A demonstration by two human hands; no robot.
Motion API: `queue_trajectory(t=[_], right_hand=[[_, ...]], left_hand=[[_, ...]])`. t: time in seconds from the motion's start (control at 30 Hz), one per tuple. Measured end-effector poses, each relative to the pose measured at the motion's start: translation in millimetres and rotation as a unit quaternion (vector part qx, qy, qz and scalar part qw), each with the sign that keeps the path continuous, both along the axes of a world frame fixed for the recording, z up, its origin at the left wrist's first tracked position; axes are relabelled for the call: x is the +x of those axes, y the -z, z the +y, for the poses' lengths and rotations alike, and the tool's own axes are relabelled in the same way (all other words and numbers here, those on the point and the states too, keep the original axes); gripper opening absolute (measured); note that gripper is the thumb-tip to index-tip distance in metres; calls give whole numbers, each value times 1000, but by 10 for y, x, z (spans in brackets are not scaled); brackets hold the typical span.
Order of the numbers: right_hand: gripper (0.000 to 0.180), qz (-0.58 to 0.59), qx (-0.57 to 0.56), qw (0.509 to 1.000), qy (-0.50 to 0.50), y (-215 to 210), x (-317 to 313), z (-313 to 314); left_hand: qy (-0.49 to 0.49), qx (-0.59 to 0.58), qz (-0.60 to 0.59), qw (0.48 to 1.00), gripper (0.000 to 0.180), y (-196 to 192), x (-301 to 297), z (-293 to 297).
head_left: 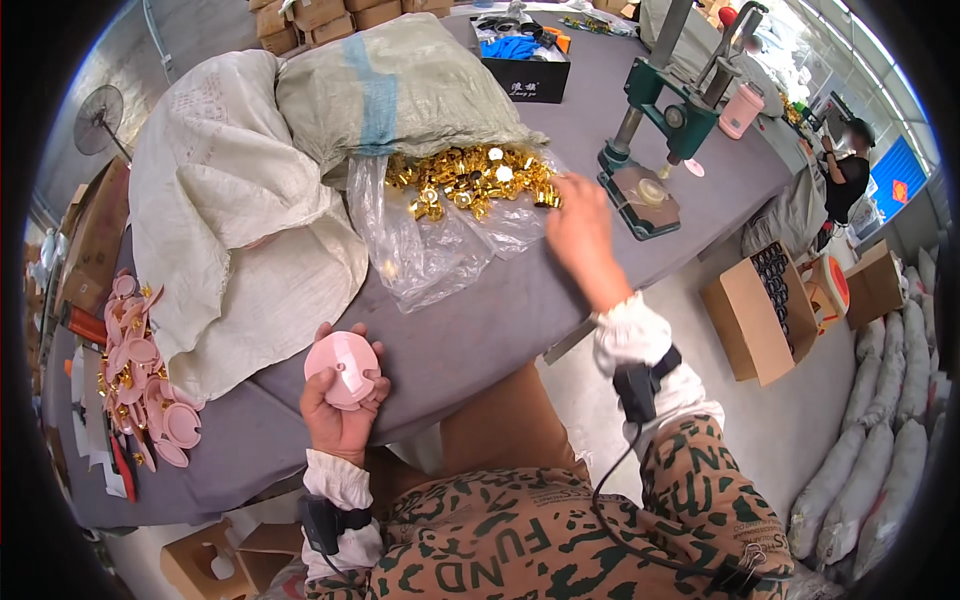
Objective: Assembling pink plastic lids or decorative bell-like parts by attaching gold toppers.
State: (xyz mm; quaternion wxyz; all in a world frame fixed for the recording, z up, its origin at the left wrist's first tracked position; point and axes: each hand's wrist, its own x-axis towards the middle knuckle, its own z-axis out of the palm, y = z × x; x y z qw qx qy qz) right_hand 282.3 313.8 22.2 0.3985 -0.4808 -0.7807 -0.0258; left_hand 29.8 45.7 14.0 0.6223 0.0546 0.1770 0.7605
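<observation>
Head view: the left hand (335, 422) grasps one pink disc (345, 372) at 8 o'clock. The right hand (582, 228), at 2 o'clock, is at the edge of the gold pieces (470, 178) heaped at 12; whether it grips any, I cannot tell. This looks like the picking step; the next move likely calls for pinching just one. One green press (680, 122) stands between 1 and 2; the gold pieces, and the pink parts (140, 352) toward 9, overlap too much to count.

Held notched pink disc (346, 358): 1
Gold clips (470, 180): heaped, uncountable
Green arm press (677, 118): 1
Pink jug (741, 110): 1
Pedestal fan (98, 119): 1
</observation>
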Motion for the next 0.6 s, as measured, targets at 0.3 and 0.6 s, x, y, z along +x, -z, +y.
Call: queue_trajectory(t=[0.3, 0.6], right_hand=[[27, 0, -117, 970, -213, 120, -380, -149], [24, -55, -65, 919, -384, 132, -1412, -288]], left_hand=[[4, -11, -14, 1000, 60, 68, -16, -68], [13, 11, 1, 1000, 59, 120, -28, -111]])
